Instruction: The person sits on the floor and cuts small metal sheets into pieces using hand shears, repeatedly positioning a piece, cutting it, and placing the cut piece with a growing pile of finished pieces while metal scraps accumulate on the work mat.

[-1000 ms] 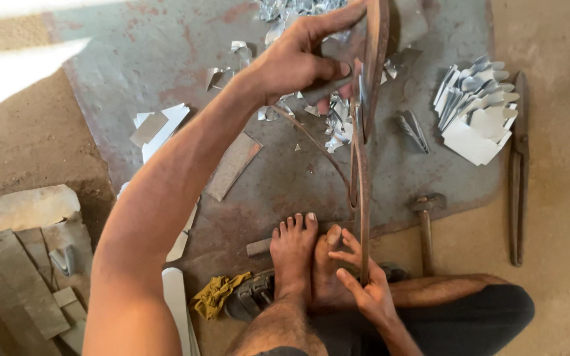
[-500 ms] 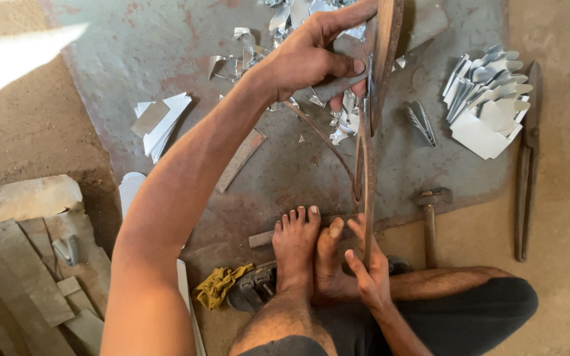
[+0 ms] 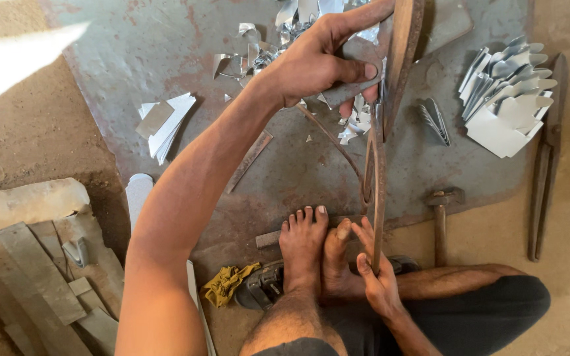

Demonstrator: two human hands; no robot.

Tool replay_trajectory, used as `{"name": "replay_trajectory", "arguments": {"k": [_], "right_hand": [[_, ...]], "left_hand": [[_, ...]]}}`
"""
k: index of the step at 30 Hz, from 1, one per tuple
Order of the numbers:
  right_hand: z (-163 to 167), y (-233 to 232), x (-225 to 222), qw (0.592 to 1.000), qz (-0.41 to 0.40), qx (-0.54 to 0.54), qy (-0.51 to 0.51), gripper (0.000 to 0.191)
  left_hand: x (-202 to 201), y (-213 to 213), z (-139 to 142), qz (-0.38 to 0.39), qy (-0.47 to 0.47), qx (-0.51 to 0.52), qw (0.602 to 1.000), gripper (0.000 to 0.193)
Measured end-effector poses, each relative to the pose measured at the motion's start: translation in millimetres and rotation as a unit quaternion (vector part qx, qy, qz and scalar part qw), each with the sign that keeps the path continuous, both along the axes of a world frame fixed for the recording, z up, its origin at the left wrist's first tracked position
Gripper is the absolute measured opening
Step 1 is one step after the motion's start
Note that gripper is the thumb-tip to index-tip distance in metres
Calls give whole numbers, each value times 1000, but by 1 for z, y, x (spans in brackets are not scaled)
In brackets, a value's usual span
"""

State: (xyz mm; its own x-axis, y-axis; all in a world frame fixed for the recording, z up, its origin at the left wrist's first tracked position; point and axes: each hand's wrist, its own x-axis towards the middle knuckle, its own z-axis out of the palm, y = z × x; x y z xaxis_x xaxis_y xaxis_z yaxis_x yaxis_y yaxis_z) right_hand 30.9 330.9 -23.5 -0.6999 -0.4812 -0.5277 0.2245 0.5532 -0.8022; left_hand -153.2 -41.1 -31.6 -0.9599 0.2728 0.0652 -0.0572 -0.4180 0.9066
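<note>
My left hand (image 3: 318, 62) reaches far forward and grips a small grey sheet-metal piece (image 3: 354, 89) held against the blades of long rusty shears (image 3: 379, 171). The shear blades rise past the top of the view beside my fingers. My right hand (image 3: 377, 280) is closed around the lower end of one shear handle, next to my bare feet (image 3: 311, 250). The other handle curves away to the left over the grey metal ground sheet (image 3: 166, 53).
A pile of cut metal shapes (image 3: 506, 99) lies at right, with a second pair of long shears (image 3: 545, 165) beyond it. A hammer (image 3: 440, 217), a small stack of sheets (image 3: 166, 122), shiny offcuts (image 3: 258, 49), a yellow rag (image 3: 225, 283) and stone slabs (image 3: 34, 264) surround me.
My left hand has kept its grip on the metal piece at the blades, and my right hand has slid slightly down the handle. The view has drifted a little.
</note>
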Motion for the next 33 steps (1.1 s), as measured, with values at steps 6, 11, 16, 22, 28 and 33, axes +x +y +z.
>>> {"name": "replay_trajectory", "arguments": {"k": [6, 11, 16, 22, 28, 33], "right_hand": [[-15, 0, 3, 998, -38, -5, 49, 74], [-18, 0, 4, 997, -40, -19, 63, 74], [-34, 1, -4, 991, -12, -34, 132, 69], [-67, 3, -10, 978, -38, 38, 201, 65], [-43, 1, -13, 984, -12, 29, 177, 59], [33, -5, 6, 997, -30, 62, -31, 58]], "left_hand": [[3, 0, 3, 7, 24, -17, 1000, 71], [3, -1, 8, 7, 14, -31, 999, 71], [4, -1, 10, 12, 43, -57, 997, 71], [12, 3, 23, 26, -30, -64, 997, 68], [13, 4, 9, 37, 30, -97, 994, 70], [13, 8, 14, 44, 2, -24, 999, 62]]}}
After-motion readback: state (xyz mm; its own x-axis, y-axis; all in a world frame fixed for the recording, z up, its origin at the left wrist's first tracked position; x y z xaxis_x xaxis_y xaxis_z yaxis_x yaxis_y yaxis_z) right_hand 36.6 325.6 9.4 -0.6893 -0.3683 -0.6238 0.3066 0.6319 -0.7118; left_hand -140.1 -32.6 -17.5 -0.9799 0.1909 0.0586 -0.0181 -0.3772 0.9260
